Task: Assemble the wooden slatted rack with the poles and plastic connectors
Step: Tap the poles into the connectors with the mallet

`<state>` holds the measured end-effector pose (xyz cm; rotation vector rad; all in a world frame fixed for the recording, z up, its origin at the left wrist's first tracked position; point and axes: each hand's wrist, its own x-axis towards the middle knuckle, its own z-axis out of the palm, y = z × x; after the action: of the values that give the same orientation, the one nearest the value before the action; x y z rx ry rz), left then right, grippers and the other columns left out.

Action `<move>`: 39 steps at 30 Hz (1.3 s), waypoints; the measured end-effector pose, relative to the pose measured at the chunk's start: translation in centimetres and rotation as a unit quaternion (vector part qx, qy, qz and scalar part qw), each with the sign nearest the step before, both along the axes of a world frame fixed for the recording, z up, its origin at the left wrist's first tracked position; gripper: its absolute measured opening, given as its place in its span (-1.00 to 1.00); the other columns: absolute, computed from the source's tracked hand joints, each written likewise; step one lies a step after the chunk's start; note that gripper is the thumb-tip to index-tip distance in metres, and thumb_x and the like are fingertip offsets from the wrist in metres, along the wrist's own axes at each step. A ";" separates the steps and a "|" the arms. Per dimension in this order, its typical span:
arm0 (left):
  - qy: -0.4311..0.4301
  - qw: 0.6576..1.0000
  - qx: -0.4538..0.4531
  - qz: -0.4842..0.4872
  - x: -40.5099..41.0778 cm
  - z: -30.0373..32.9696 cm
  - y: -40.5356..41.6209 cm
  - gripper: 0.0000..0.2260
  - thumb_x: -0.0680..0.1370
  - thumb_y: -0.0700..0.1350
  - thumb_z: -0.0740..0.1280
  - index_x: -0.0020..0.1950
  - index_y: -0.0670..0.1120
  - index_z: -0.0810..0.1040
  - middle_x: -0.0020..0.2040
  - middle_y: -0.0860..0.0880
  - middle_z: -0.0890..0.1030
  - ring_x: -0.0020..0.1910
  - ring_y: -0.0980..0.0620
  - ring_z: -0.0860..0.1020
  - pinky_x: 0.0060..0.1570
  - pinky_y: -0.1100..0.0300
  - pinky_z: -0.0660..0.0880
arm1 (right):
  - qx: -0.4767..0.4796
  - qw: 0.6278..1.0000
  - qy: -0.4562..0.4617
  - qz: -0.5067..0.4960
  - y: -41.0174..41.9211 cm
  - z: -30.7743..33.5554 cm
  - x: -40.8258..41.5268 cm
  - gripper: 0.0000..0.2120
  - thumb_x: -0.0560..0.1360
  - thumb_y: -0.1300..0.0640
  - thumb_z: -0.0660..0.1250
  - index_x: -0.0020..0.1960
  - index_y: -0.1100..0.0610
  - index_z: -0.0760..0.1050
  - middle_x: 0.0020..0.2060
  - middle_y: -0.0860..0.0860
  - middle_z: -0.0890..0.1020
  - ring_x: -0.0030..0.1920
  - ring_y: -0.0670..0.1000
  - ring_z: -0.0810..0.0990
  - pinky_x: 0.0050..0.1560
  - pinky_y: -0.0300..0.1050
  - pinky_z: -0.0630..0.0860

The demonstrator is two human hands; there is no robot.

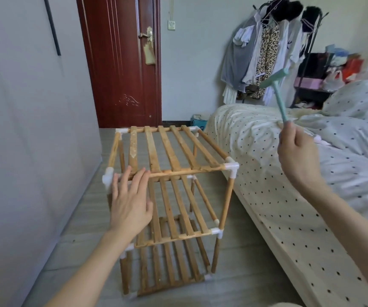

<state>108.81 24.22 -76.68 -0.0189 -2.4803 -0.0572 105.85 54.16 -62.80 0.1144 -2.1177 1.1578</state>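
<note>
The 3-shelf rack point(174, 196) stands on the floor point(240, 273) between wall and bed point(289, 218). The left hand point(130, 204) lies flat, fingers spread, on the top shelf's near-left corner. The right hand point(298, 156) — raised above the bed's edge — grips a teal hammer point(278, 94).

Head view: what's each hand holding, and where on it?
Right hand grips the green mallet at the bottom end of its handle, head raised. Left hand holds nothing; its straight fingers rest on the rack top's front rail.

left hand point(130, 202) flat, right hand point(297, 151) apparently gripping
</note>
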 end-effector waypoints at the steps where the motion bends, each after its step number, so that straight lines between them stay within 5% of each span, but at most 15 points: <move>1: -0.002 1.000 0.001 0.008 0.0 0.1 0.1 -0.35 0.32 -0.16 0.44 0.40 -0.17 0.36 0.34 -0.13 0.45 0.41 -0.21 0.25 0.42 -0.19 -0.01 | 0.013 1.000 -0.001 -0.022 0.2 -0.9 -0.2 -0.62 0.65 0.04 -0.06 -0.24 0.19 0.30 -0.43 0.03 0.36 -0.41 0.02 0.33 -0.40 -0.16 0.25; 5: -0.022 0.999 -0.014 0.022 0.2 0.5 0.1 -0.27 0.25 -0.16 0.47 0.40 -0.17 0.36 0.33 -0.14 0.45 0.39 -0.23 0.26 0.41 -0.18 -0.04 | 0.186 0.930 -0.316 0.015 1.0 -5.9 -1.4 -0.56 0.65 -0.03 -0.10 -0.06 0.20 0.44 -0.36 0.06 0.45 -0.36 0.07 0.45 -0.33 -0.07 0.38; 8: -0.015 0.999 -0.020 0.022 0.0 0.5 0.1 -0.26 0.22 -0.17 0.48 0.39 -0.18 0.36 0.33 -0.14 0.45 0.38 -0.23 0.26 0.41 -0.19 -0.04 | 0.036 0.991 -0.129 -0.025 2.2 -4.7 -1.5 -0.57 0.64 -0.03 -0.07 -0.31 0.12 0.31 -0.39 0.08 0.42 -0.35 0.11 0.39 -0.27 -0.06 0.31; 10: -0.011 0.999 -0.023 0.027 0.0 0.5 0.2 -0.25 0.21 -0.17 0.48 0.39 -0.19 0.36 0.32 -0.15 0.45 0.38 -0.24 0.26 0.41 -0.16 -0.07 | 0.028 0.997 -0.060 -0.051 2.2 -5.1 -0.9 -0.61 0.65 0.01 -0.08 -0.28 0.12 0.27 -0.40 0.06 0.40 -0.36 0.10 0.39 -0.28 -0.07 0.23; 13: -0.016 0.999 -0.025 0.031 0.1 0.4 0.4 -0.24 0.20 -0.16 0.48 0.38 -0.20 0.36 0.32 -0.16 0.45 0.37 -0.26 0.27 0.41 -0.13 -0.08 | 0.150 0.948 -0.282 -0.002 2.0 -7.8 -1.4 -0.56 0.64 -0.08 -0.14 -0.17 0.16 0.34 -0.34 0.07 0.47 -0.27 0.14 0.49 -0.23 -0.07 0.36; 16: -0.016 0.999 -0.027 0.032 0.1 0.6 0.4 -0.24 0.20 -0.16 0.48 0.38 -0.20 0.37 0.31 -0.16 0.46 0.37 -0.26 0.28 0.41 -0.13 -0.09 | 0.079 0.981 -0.175 -0.025 2.7 -6.1 -1.9 -0.54 0.64 -0.04 -0.07 -0.32 0.18 0.28 -0.41 0.08 0.42 -0.30 0.15 0.42 -0.23 -0.05 0.33; 18: -0.014 0.999 -0.019 0.033 0.1 0.5 0.6 -0.25 0.21 -0.18 0.47 0.39 -0.19 0.36 0.32 -0.16 0.45 0.38 -0.26 0.27 0.41 -0.13 -0.12 | 0.046 0.993 -0.091 -0.064 2.6 -5.5 -1.4 -0.61 0.65 0.01 -0.07 -0.23 0.19 0.31 -0.36 0.10 0.43 -0.28 0.16 0.39 -0.22 -0.03 0.28; 20: -0.017 0.999 -0.008 0.029 0.2 0.4 0.7 -0.24 0.22 -0.20 0.47 0.40 -0.19 0.34 0.33 -0.16 0.43 0.39 -0.26 0.25 0.42 -0.15 -0.12 | 0.139 0.964 -0.225 -0.027 1.6 -7.1 -1.1 -0.64 0.65 -0.01 -0.08 -0.07 0.18 0.38 -0.28 0.11 0.47 -0.23 0.18 0.47 -0.20 -0.02 0.34; 22: -0.025 0.999 -0.007 0.024 0.2 0.4 0.6 -0.23 0.22 -0.22 0.48 0.41 -0.19 0.33 0.35 -0.16 0.41 0.41 -0.25 0.22 0.43 -0.19 -0.09 | 0.199 0.926 -0.320 0.023 0.8 -8.8 -1.5 -0.58 0.64 -0.06 -0.08 -0.15 0.15 0.40 -0.34 0.05 0.45 -0.26 0.15 0.50 -0.22 -0.07 0.39; 24: -0.021 0.999 -0.014 0.024 0.2 0.2 0.4 -0.24 0.24 -0.23 0.47 0.42 -0.19 0.32 0.36 -0.15 0.40 0.42 -0.23 0.21 0.43 -0.22 -0.05 | 0.153 0.950 -0.271 0.037 -0.4 -7.9 -2.5 -0.57 0.64 -0.05 -0.06 -0.30 0.11 0.33 -0.36 0.07 0.44 -0.25 0.17 0.48 -0.21 -0.07 0.38; 27: -0.019 0.999 -0.040 0.020 0.4 -0.1 -0.1 -0.22 0.25 -0.22 0.46 0.44 -0.19 0.28 0.40 -0.14 0.36 0.44 -0.22 0.18 0.43 -0.23 -0.02 | 0.095 0.988 -0.116 0.031 -2.6 -5.8 -4.7 -0.61 0.65 0.00 -0.05 -0.13 0.20 0.42 -0.22 0.13 0.52 -0.18 0.18 0.50 -0.19 -0.05 0.38; 31: -0.037 0.991 -0.127 0.018 0.3 -0.8 -2.0 -0.06 0.19 -0.24 0.49 0.50 -0.18 0.14 0.47 -0.16 0.27 0.47 -0.26 0.12 0.39 -0.23 0.00 | 0.226 0.949 -0.178 0.127 -4.2 -5.7 -7.0 -0.64 0.65 0.01 -0.03 0.02 0.22 0.44 -0.21 0.03 0.53 -0.18 0.09 0.53 -0.19 -0.10 0.43; 34: -0.075 0.988 -0.122 0.060 0.0 -0.5 -4.1 -0.01 0.23 -0.31 0.44 0.55 -0.14 -0.03 0.54 -0.14 0.11 0.51 -0.23 -0.02 0.40 -0.22 -0.05 | 0.305 0.932 -0.169 0.096 -5.8 -5.5 -6.4 -0.64 0.65 -0.02 -0.04 0.01 0.18 0.43 -0.17 0.05 0.62 -0.16 0.12 0.57 -0.16 -0.07 0.47; 37: -0.179 0.970 -0.060 0.153 -0.3 1.5 -7.2 -0.15 0.49 -0.22 0.23 0.46 -0.07 -0.41 0.53 -0.05 -0.29 0.49 -0.13 -0.33 0.46 -0.14 -0.19 | 0.215 0.919 -0.231 0.235 -8.8 -4.1 -4.7 -0.63 0.64 -0.04 0.00 -0.01 0.18 0.48 -0.02 0.06 0.67 -0.04 0.03 0.61 0.08 -0.09 0.49; 39: -0.250 0.950 -0.004 0.188 -0.9 3.2 -9.9 -0.25 0.54 -0.17 0.17 0.51 -0.08 -0.33 0.53 -0.01 -0.30 0.51 -0.11 -0.28 0.46 -0.09 -0.15 | 0.060 0.875 -0.301 0.375 -11.1 -3.4 -3.1 -0.64 0.64 -0.03 0.03 -0.16 0.16 0.43 -0.05 0.11 0.67 -0.01 0.05 0.64 0.16 -0.03 0.52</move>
<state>107.88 14.31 -73.46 0.5255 -2.9400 0.1279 102.71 43.10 -66.20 0.7841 -2.8143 1.6521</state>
